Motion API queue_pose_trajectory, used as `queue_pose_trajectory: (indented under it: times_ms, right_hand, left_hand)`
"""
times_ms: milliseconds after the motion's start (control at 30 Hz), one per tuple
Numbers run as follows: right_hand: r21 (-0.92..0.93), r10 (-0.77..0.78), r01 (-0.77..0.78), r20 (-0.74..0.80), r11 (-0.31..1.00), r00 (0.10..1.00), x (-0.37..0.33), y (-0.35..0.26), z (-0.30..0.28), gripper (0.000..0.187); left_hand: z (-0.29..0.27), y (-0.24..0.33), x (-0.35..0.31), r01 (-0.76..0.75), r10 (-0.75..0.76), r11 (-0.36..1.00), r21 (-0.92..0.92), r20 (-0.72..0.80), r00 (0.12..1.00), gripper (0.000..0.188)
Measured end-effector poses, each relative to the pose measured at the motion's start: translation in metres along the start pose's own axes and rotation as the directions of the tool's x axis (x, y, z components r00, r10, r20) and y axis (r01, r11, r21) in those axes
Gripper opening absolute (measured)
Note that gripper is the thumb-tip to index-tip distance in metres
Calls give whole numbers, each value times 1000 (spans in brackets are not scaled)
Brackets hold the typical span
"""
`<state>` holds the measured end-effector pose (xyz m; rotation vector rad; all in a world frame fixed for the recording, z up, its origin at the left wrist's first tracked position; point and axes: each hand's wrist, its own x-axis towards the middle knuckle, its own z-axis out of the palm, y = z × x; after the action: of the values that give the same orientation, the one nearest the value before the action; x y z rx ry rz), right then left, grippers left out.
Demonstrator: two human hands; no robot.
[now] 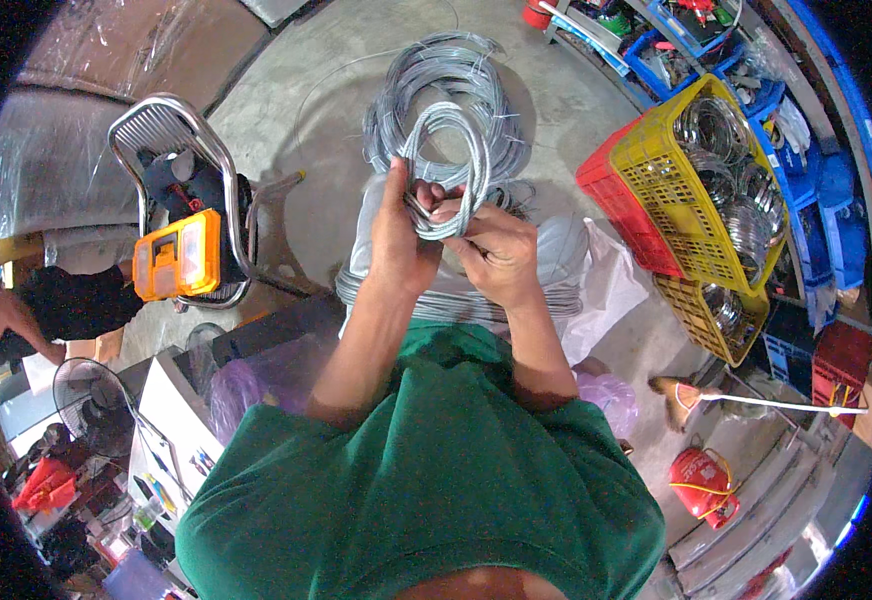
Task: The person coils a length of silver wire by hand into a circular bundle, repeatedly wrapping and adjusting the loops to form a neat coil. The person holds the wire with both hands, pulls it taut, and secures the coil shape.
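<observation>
In front of my chest I hold a small coil of grey wire rope (480, 165), several turns thick. My left hand (404, 235) is wrapped round its lower left side, thumb pointing up. At the coil's lower right, my right hand (498, 248) has its fingers closed on the strands. Whether a loose end is between those fingers I cannot tell. Beyond my hands, a much larger coil of grey wire (384, 110) lies on the concrete floor. More grey wire strands (556, 298) lie across in front of my green shirt, below my wrists.
Yellow crates (646, 190) of coiled metal wire stand at the right, near blue bins (826, 180). At left, a metal chair (226, 150) bears an orange toolbox (178, 255); another person's arm (21, 325) is beyond it. A broom (691, 397) and red canister (704, 485) are lower right.
</observation>
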<state>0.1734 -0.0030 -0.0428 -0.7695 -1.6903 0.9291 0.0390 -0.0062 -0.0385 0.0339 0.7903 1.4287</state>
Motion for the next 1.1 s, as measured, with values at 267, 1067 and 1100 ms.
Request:
queue_pose_trajectory:
  times_ms: [267,1067,1100]
  right_hand:
    - [-36,94,-99,-121,994,988,-7,-12,-3,25]
    - [-13,629,-646,241,764,739,-41,27,11,17]
    - [-41,673,-684,233,728,702,-44,27,11,17]
  left_hand:
    - [6,10,7,-191,199,980,57,-215,956,57]
    - [-46,-16,0,-26,130,208,978,-1,991,63]
    - [-47,-17,0,-22,110,196,980,0,994,62]
